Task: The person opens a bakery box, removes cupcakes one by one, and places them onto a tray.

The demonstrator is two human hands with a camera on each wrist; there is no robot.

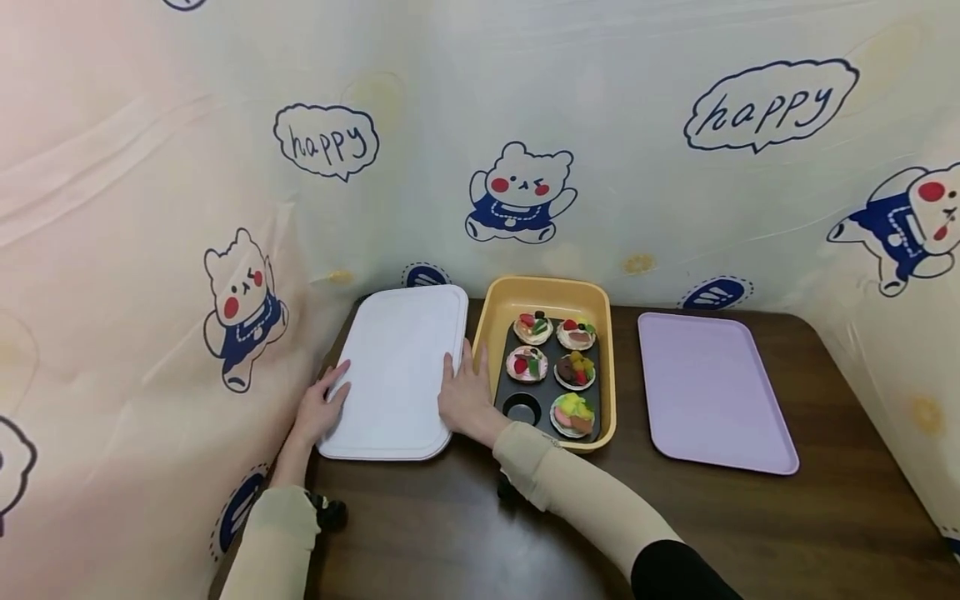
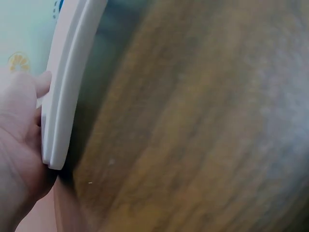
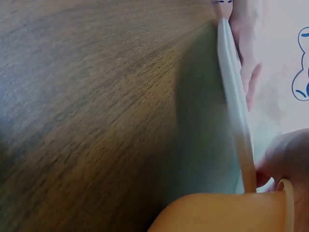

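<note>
A white rectangular tray (image 1: 397, 371) with rounded corners lies at the left of the table; its edge shows a stepped rim in the left wrist view. My left hand (image 1: 319, 407) holds its left edge, the thumb (image 2: 44, 83) against the rim. Along the opposite edge lies my right hand (image 1: 468, 400), fingers straight and spread, one over the white surface and others by the yellow tray (image 1: 609, 367). Inside that deeper tray sits a dark muffin tin (image 1: 551, 433) with several toy tarts (image 1: 574, 371); its front left cup (image 1: 522, 408) holds none.
A flat lilac tray (image 1: 716, 392) lies at the right of the brown wooden table (image 1: 450, 533). Printed cloth (image 1: 420, 192) hangs behind and along both sides, close to the table's edges. The yellow tray stands right beside the white one.
</note>
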